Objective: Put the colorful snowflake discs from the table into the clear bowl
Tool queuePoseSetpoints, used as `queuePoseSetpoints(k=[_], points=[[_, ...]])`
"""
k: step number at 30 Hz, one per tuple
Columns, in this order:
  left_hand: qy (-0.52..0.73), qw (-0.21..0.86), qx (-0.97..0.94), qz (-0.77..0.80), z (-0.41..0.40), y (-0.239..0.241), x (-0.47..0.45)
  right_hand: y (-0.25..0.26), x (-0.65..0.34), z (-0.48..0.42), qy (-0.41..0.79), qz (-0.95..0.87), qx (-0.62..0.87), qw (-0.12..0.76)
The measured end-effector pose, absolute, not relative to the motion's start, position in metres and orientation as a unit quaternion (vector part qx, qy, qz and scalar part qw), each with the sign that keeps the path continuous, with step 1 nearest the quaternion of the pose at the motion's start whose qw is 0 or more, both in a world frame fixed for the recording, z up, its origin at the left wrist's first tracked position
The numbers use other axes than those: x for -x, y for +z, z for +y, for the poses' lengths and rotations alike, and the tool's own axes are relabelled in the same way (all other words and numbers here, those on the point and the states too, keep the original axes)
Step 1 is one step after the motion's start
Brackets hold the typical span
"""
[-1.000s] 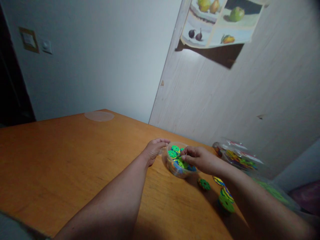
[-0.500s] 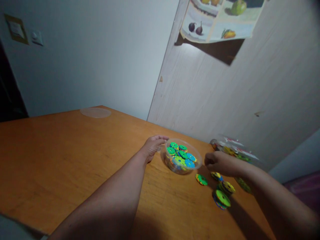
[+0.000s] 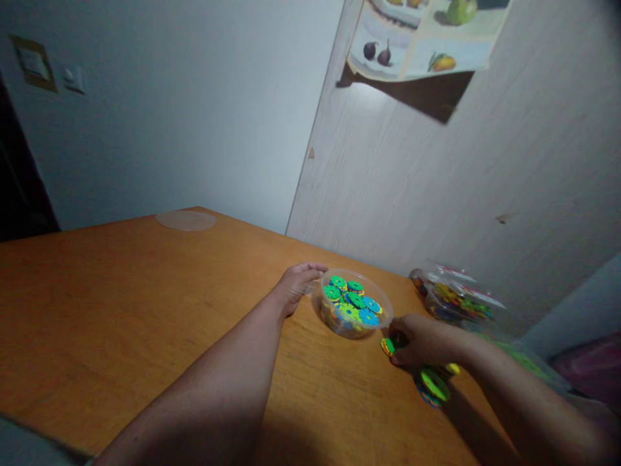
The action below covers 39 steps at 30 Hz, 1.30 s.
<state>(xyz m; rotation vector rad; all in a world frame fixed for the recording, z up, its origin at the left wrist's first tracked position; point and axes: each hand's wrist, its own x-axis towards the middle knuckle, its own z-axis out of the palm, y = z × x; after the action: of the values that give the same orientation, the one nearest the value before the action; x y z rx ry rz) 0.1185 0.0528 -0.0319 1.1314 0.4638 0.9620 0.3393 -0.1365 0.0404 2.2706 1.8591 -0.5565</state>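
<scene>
A clear round plastic tub (image 3: pixel 383 304) stands on the orange wooden table (image 3: pixel 145 304), filled with several green and blue toothed plastic discs (image 3: pixel 353 303). My left hand (image 3: pixel 298 285) curls around the tub's left rim and holds it. My right hand (image 3: pixel 422 341) lies on the table just right of the tub, its fingers closed on a green and orange disc (image 3: pixel 387 346). A small stack of discs (image 3: pixel 433 387) lies under my right wrist.
A clear plastic bag (image 3: pixel 453 299) with more coloured discs lies at the table's right edge by the pale wooden wall. A clear round lid (image 3: pixel 186 220) rests at the table's far corner. A fruit poster (image 3: pixel 417 35) hangs above.
My right hand left the tub, swung right over the loose discs, then dropped to the table and closed on a green disc. My left hand stayed on the tub.
</scene>
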Motion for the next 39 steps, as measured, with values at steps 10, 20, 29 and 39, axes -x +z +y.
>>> queuePoseSetpoints(k=[10, 20, 29, 39], points=[[0.434, 0.719, -0.499, 0.212, 0.05, -0.029, -0.118, 0.09, -0.348, -0.131, -0.078, 0.664, -0.742, -0.043], [0.429, 0.724, -0.497, 0.214, 0.051, -0.03, -0.119, 0.089, -0.314, -0.116, -0.113, 0.672, -0.73, -0.06], [0.43, 0.72, -0.501, 0.213, 0.052, -0.031, -0.119, 0.06, -0.344, -0.136, -0.109, 0.613, -0.776, 0.097], [0.437, 0.715, -0.498, 0.224, 0.049, -0.027, -0.118, 0.026, -0.343, -0.135, -0.126, 0.65, -0.744, 0.084]])
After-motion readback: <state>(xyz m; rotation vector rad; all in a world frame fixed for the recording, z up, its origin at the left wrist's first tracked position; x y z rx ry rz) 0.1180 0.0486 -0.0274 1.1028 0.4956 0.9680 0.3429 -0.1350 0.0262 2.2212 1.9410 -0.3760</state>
